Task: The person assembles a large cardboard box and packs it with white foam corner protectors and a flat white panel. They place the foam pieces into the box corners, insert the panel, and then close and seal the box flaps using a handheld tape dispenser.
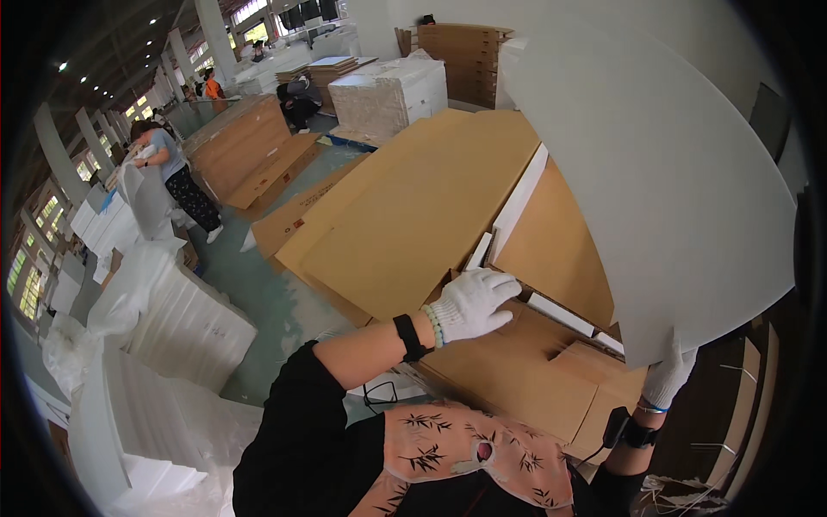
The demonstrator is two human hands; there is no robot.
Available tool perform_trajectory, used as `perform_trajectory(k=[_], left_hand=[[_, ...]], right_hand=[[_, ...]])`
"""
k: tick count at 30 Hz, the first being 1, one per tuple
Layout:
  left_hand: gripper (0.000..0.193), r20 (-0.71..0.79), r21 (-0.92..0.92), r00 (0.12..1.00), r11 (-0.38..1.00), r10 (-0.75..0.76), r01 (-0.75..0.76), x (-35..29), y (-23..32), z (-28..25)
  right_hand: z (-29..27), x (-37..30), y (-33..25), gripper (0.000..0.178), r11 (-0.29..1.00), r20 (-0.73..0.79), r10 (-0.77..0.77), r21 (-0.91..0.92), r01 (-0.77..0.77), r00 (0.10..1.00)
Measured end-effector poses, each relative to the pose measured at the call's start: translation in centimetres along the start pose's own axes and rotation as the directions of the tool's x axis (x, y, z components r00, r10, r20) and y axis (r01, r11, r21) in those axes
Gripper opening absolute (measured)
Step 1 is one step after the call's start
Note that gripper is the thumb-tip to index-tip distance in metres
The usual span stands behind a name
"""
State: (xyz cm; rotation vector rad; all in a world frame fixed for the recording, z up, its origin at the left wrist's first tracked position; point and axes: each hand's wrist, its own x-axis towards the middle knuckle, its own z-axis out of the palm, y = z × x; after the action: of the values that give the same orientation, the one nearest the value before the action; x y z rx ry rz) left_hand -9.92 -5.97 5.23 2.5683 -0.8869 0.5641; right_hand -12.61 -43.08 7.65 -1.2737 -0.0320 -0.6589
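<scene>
My right hand (670, 376), in a white knit glove, grips the near lower edge of a large pale grey panel (672, 189). The panel stands tilted up over the right side of an open cardboard box (508, 366). My left hand (476, 304), gloved too, rests at the box's near left corner, fingers apart and slightly bent, holding nothing that I can see. White strips line the box's inside edges, one white strip (560, 312) along the near side and one longer strip (522, 200) along the left. Between them lies a flat brown surface (556, 237).
A wide cardboard flap (422, 207) spreads left of the box. Plastic-wrapped white sheets (181, 319) stand at the left, and a wrapped white stack (392, 95) farther back. One person (177, 172) works at the far left; another person (299, 99) bends near the stack.
</scene>
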Motion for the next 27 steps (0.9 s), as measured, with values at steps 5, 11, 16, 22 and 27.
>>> perform_trajectory(k=[5, 11, 16, 22, 27], left_hand=[[0.037, 0.186, 0.053, 0.981, 0.997, -0.056, 0.047, 6.7, -3.7, 4.5], [0.044, 0.601, 0.012, 0.795, 0.996, -0.081, 0.092, 7.9, -7.1, 7.3], [0.038, 0.535, -0.126, 0.836, 0.99, 0.125, -0.068, 6.4, -8.0, 8.9], [0.039, 0.613, -0.27, 0.783, 0.96, 0.108, 0.079, 8.6, -6.6, 3.4], [0.04, 0.462, -0.336, 0.886, 0.915, -0.045, 0.222, 6.3, -8.8, -2.2]], right_hand=[[2.4, 0.1, 1.1, 0.04, 0.379, 0.393, -0.242, -0.804, 0.459, 0.887], [6.2, 1.4, 2.4, 0.057, 0.027, 0.65, 0.157, -0.755, 0.655, 0.743], [7.6, 5.9, 7.0, 0.036, -0.081, 0.723, 0.32, -0.623, 0.778, 0.612], [7.6, 9.7, 13.5, 0.08, 0.127, 0.334, 0.938, -0.585, 0.801, 0.095], [16.0, 10.9, 14.7, 0.085, 0.367, 0.464, 0.868, -0.352, 0.861, -0.18]])
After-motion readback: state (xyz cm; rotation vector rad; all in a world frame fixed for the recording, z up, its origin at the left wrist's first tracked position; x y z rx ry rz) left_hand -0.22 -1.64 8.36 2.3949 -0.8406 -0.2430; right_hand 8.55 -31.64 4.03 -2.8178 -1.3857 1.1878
